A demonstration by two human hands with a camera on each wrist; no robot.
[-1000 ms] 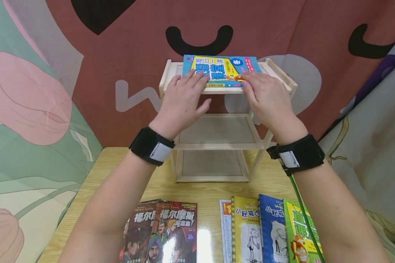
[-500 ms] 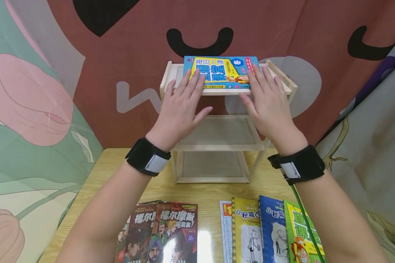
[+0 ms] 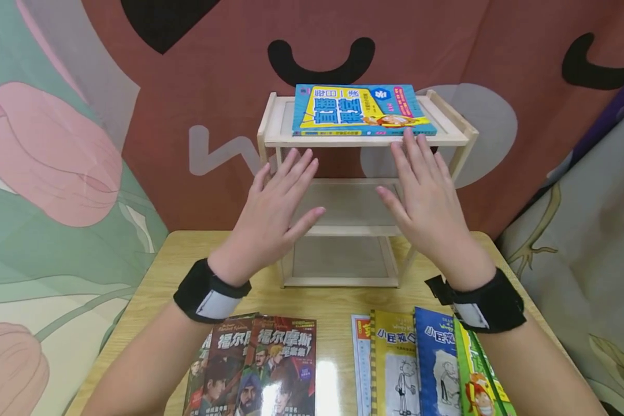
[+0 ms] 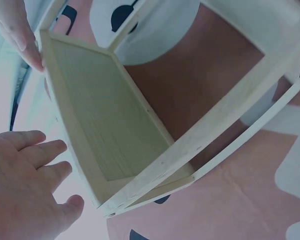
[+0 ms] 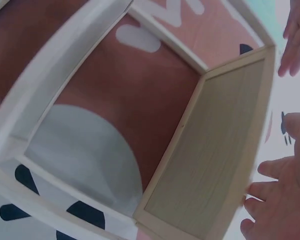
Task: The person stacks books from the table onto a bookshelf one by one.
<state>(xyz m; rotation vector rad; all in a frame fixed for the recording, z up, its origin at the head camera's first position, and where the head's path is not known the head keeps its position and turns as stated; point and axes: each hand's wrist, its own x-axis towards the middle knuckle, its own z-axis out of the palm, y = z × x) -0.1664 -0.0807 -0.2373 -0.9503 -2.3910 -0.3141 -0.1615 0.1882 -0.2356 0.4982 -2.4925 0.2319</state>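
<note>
A blue and yellow book [image 3: 369,107] lies flat on the top board of a three-tier wooden rack [image 3: 338,232]. In the head view my left hand [image 3: 262,216], fingers straight and spread, hovers in front of the rack below the top board and holds nothing. My right hand [image 3: 431,199] is also straight-fingered. Its fingertips reach up to the top board's front edge; whether they touch it I cannot tell. Both wrist views show the underside of the rack's top panel [image 4: 110,110], with my left palm [image 4: 20,185] and right palm [image 5: 285,185] beside it.
Dark comic-style books [image 3: 278,364] overlap at the table's front left. To the right lie a yellow book [image 3: 395,364], a blue book [image 3: 439,364], a green book [image 3: 481,381] and a thin white one [image 3: 362,358]. A printed curtain [image 3: 213,75] hangs behind the rack.
Both hands have come off the book and drawn back toward me and down, the left farther. Their fingers have straightened. The book stays on the top board, its cover now fully visible.
</note>
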